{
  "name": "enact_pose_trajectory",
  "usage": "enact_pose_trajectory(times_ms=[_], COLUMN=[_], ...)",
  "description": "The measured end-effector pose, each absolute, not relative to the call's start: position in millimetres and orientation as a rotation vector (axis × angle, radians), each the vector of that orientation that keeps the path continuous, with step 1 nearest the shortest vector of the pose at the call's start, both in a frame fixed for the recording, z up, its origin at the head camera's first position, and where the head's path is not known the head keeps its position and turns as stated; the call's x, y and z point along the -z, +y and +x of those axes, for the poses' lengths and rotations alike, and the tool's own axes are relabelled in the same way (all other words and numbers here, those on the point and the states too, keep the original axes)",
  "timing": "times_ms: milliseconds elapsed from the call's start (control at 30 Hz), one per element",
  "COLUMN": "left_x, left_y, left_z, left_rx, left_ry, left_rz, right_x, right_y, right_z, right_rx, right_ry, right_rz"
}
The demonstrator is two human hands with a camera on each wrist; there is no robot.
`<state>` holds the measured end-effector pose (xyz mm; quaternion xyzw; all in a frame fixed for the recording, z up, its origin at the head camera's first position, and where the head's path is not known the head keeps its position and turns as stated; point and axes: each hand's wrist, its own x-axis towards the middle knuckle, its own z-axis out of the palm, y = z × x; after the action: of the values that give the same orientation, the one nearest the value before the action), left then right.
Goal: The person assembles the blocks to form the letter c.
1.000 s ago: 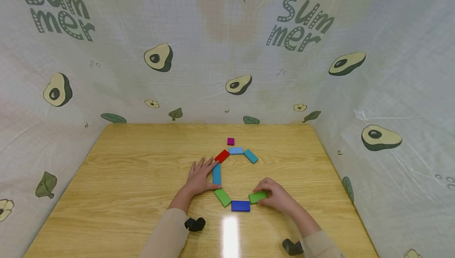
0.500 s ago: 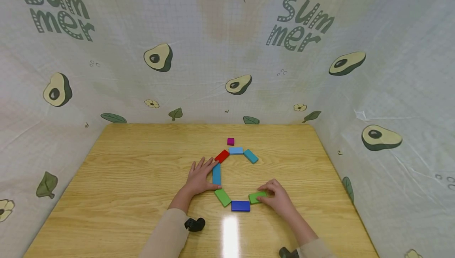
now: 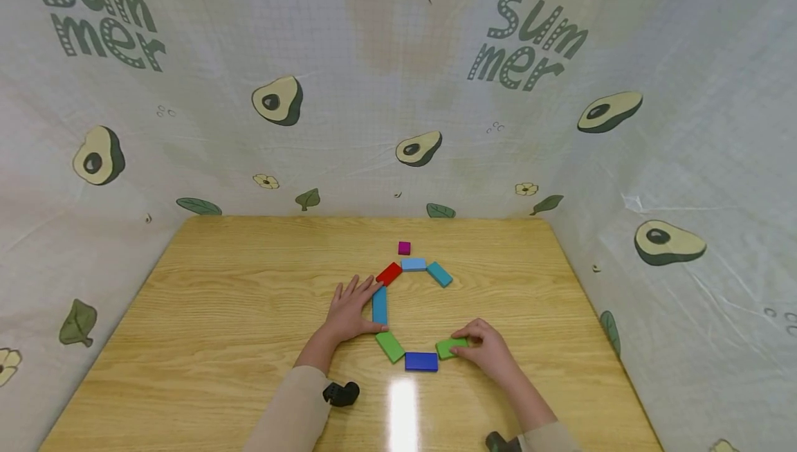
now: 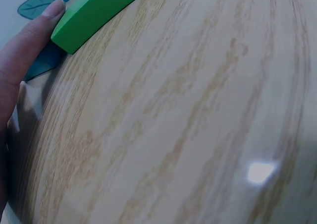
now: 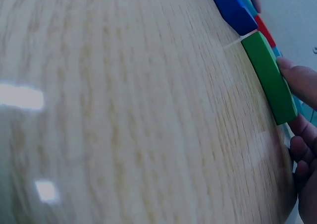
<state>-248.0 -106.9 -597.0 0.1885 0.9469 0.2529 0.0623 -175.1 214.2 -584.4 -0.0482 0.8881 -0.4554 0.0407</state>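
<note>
My left hand (image 3: 349, 313) lies with fingers spread beside a blue block (image 3: 380, 306). Its index finger reaches the block's far end by a red block (image 3: 389, 274), and its thumb rests at the near end, close to a green block (image 3: 390, 346). My right hand (image 3: 488, 351) pinches a second green block (image 3: 450, 349) between thumb and fingers at its right end. In the right wrist view, the corner of this green block (image 5: 270, 80) sits by the end of a dark blue block (image 5: 232, 8), a narrow gap between them.
A light blue block (image 3: 414, 265) and a teal block (image 3: 439, 274) continue the curve from the red one. Behind them sits a small magenta block (image 3: 405, 248). The wooden table (image 3: 249, 265) meets a patterned cloth (image 3: 349, 161) at its back and sides.
My right hand has drawn slightly back and shifted its fingers on the green block, which has turned or slid only a little. The left hand has stayed in place.
</note>
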Motion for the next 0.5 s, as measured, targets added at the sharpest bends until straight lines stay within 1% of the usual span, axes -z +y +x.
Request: enact_pose_trajectory(times_ms=[500], left_x=[600.0], left_y=[-107.1], left_z=[-248.9], left_rx=[-0.754], left_ry=[2.868], left_rz=[0.568], right_x=[588.3], right_y=[223.1], right_z=[-175.6], right_rx=[1.47], right_ry=[2.609], right_rz=[-0.208])
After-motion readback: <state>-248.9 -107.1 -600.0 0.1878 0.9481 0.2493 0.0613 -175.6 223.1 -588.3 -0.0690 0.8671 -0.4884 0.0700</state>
